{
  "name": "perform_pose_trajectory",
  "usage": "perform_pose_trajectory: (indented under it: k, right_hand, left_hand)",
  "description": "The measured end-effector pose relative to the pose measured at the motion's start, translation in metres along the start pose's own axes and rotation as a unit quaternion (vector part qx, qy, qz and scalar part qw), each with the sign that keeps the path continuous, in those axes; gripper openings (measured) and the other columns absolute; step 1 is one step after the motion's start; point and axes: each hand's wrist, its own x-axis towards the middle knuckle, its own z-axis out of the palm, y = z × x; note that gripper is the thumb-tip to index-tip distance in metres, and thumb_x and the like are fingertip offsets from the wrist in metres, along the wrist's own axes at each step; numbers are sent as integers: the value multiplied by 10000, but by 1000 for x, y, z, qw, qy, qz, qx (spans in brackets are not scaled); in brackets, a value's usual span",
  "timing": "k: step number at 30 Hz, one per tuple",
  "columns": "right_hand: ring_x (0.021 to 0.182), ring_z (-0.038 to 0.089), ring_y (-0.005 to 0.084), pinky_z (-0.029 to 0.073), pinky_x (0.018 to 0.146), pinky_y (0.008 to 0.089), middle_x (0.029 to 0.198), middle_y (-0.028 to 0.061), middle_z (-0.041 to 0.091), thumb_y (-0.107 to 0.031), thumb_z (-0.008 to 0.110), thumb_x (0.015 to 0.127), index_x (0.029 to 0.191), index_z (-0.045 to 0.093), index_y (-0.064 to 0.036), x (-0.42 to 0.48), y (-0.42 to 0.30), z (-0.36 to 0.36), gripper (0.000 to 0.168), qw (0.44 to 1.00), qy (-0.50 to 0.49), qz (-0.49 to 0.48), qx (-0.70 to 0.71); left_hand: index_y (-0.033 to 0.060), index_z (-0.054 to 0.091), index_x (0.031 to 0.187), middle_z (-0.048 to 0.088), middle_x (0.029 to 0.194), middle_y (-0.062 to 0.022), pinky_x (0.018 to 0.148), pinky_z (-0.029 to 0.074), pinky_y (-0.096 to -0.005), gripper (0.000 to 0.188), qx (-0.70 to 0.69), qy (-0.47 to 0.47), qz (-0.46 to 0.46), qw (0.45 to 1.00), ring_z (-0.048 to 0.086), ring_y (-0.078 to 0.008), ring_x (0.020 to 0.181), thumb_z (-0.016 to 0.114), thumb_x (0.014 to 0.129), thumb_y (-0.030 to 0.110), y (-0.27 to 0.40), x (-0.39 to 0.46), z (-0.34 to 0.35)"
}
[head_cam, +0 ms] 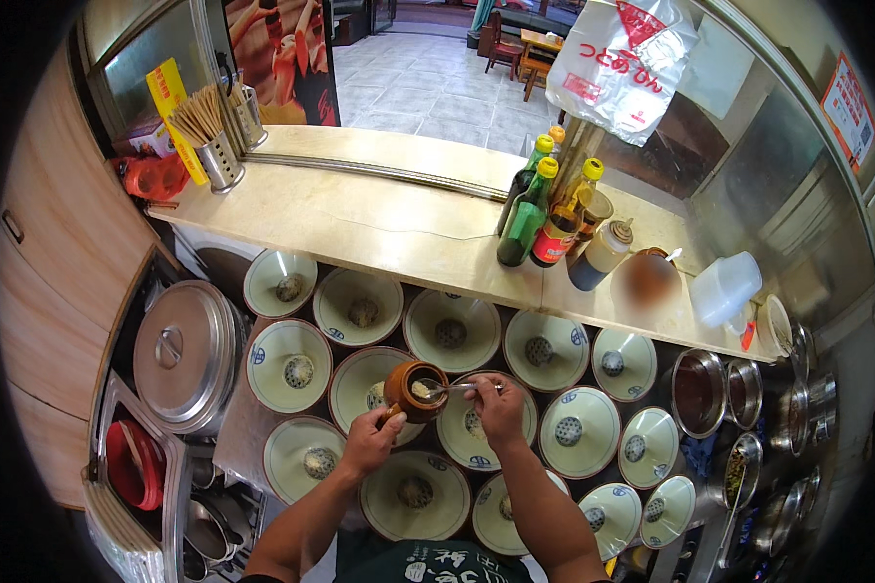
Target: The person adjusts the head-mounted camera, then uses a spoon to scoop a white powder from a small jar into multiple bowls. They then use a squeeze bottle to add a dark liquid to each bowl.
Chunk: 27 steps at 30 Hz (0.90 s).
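Note:
My left hand [371,441] grips the handle of a small brown ceramic pot [417,391], tilted over the bowls. In my right hand [497,408] is a metal spoon [467,386], its tip in the pot's mouth with some pale granular stuff on it. Beneath both hands stand rows of wide pale bowls with brown rims. The bowl [350,375] under the pot holds a little pale stuff at its bottom, and so does the bowl [452,430] under my right hand. Similar pale stuff lies in the bowl [273,441] at the lower left.
A wooden shelf [408,226] beyond the bowls bears sauce bottles [529,222], a chopstick holder [221,164] and plastic tubs [725,288]. A large lidded steel pot [182,357] and a red container [133,466] are at left. Steel containers [698,393] with sauces and toppings stand at right.

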Motion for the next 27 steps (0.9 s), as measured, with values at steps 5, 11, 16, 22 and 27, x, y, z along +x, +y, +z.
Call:
perform_pose_trajectory:
  k: [5,11,16,22,27]
  right_hand:
    - [512,489,73,380,472,209,696,66,642,-152,540,931,902,638,6,23,-8,-8,188,997,44,15,58]
    - [684,604,117,475,646,257,741,61,644,-167,526,943,924,638,10,25,-17,-7,209,961,92,-183,-188]
    - [717,607,110,478,662,255,779,56,653,-160,535,936,928,627,27,-10,-6,4,208,948,-68,-192,-243]
    - [694,606,108,471,634,253,760,67,657,-165,524,939,935,634,20,-16,-6,-23,216,983,-6,-92,-160]
    - [564,495,51,391,526,220,719,37,647,-149,536,939,923,640,2,-18,-7,-55,184,992,42,-95,-72]
  left_hand:
    - [14,572,819,539,686,-7,559,418,-237,295,-16,23,-9,1000,488,-76,594,592,921,290,4,2,1]
    - [12,568,787,528,646,-1,544,422,-253,300,55,43,12,997,494,-78,584,607,902,287,5,1,-1]
    - [22,558,783,511,664,13,548,412,-240,285,98,-1,40,994,476,-65,590,600,910,274,10,2,9]
    - [22,578,786,499,622,21,525,370,-233,288,14,-53,-13,998,446,-55,575,612,910,279,17,2,28]
    - [27,583,791,509,640,29,527,369,-224,270,-44,-95,-10,994,445,-51,570,610,914,266,9,10,42]
